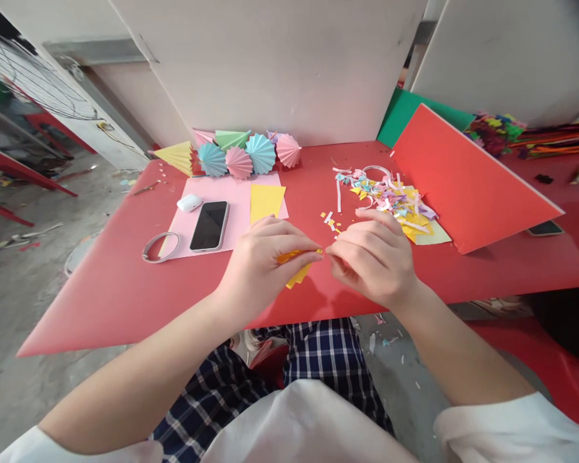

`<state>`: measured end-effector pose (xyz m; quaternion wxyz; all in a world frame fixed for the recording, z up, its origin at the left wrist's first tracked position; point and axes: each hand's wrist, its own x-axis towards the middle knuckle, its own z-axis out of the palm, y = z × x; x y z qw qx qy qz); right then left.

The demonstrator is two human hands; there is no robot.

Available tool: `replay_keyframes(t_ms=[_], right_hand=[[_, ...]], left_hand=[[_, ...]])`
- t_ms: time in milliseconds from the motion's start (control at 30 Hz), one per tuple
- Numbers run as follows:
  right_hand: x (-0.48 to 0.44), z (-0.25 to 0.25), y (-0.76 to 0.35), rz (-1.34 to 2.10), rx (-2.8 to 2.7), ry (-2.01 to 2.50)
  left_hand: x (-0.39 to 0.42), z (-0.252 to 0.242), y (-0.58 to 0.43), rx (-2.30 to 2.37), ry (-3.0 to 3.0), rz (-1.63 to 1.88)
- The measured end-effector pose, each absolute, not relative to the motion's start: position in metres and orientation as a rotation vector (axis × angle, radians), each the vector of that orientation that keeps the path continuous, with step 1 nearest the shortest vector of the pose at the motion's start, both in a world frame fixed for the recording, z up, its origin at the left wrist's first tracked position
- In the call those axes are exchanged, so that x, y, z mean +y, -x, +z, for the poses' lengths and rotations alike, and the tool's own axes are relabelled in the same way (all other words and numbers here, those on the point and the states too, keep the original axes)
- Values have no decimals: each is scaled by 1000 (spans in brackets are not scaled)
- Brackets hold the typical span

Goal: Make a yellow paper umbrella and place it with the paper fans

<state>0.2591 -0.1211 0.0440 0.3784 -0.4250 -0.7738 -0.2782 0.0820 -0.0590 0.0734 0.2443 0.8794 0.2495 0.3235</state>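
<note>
Over the near edge of the red table [125, 289], above a lap in checked cloth, the two hands met around a folded yellow paper [299, 275]. The left hand [260, 263] was curled almost shut, thumb and fingers pressed on the piece so that only its lower folds showed beneath the palm. The right hand [374, 257] was likewise nearly closed, its fingertips pinching the paper's right end, just touching those of the left.

Just beyond the left hand lay a pink sheet [226, 193] bearing a dark phone [209, 225], a small white earbud case [189, 203] and a yellow sheet [266, 200]; a grey ring [160, 247] rested at the pink sheet's near left corner. Beyond the right hand sat a heap of coloured paper scraps [390, 199], with a few yellow bits strewn nearer. A red board [463, 186] leaned to the right of the heap, a second phone [545, 227] partly under its edge.

Farthest back, a row of pleated paper fans [244, 154] stood against the white wall, and a green board [405, 112] rose behind the red one.
</note>
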Motion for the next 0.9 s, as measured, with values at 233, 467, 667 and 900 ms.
replay_keyframes(t_ms=[233, 467, 667, 900], right_hand=[[-123, 40, -262, -479, -1859, 1179], [-115, 23, -282, -178, -1438, 1569], [-133, -11, -257, 740, -1366, 1536], [-140, -26, -199, 1162, -992, 1312]], left_hand=[[-60, 74, -83, 693, -2301, 899], [-57, 68, -82, 664, -2043, 945], [-53, 62, -83, 701, -1560, 1083], [-56, 59, -83, 790, -1218, 1120]])
